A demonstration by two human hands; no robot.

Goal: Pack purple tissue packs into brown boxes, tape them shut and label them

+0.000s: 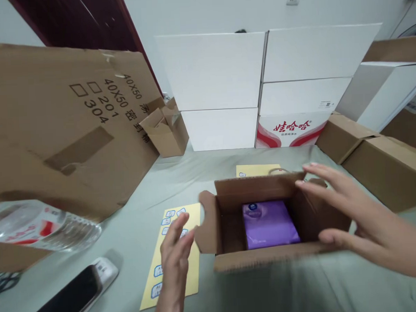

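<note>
Nearest my camera, I have the left hand (174, 265), loosely curled, thumb and fingers parted with nothing between them, above a yellow sheet (193, 277). The right hand (365, 213) is spread wide around the far end of the open box (252, 186), whose long axis runs across between my 2 hands. Inside, 1 purple packet (269, 224) sits closer to the right thumb than to the left fingertips. Blur leaves me unsure whether either hand presses the cardboard.
</note>
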